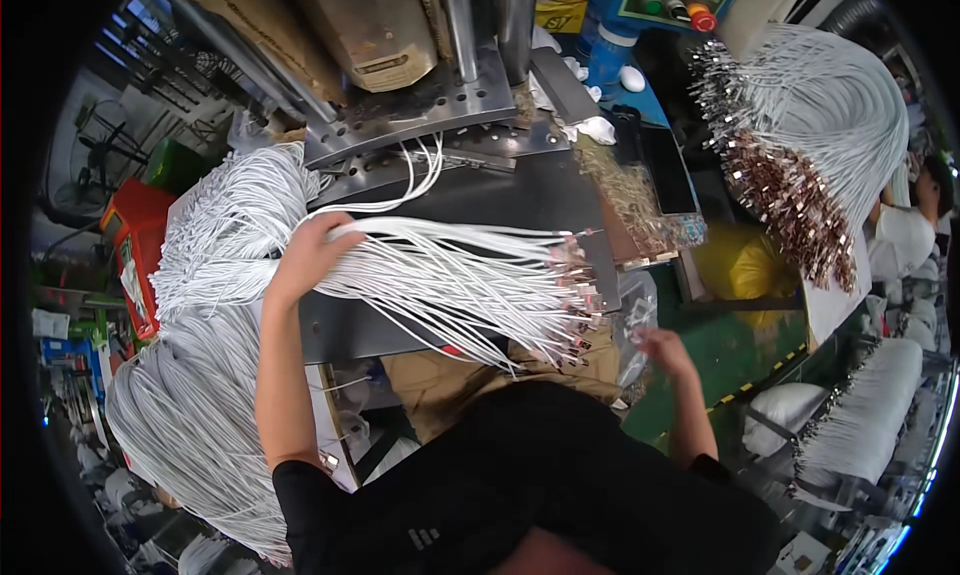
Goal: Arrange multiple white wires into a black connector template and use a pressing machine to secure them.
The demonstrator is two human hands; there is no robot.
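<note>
My left hand (318, 252) is closed around the upper part of a bundle of white cables (450, 275). The bundle fans out to the right across the dark metal table of a press, its stripped or fitted ends loose near the table's right edge. A few separate white cables (425, 175) curve up toward the press die (420, 105). My right hand (668, 352) is off the table's right side, beside a clear plastic bag (640, 320). Its fingers look loosely apart, and nothing shows in them.
Big heaps of white cables (190, 385) lie at my left. A red bin (137, 240) stands beyond them. On the right are a hanging cable bundle (830, 115) with brown ends, a yellow bag (740, 265) and a control box (680, 0) with buttons. Another person (905, 230) is at far right.
</note>
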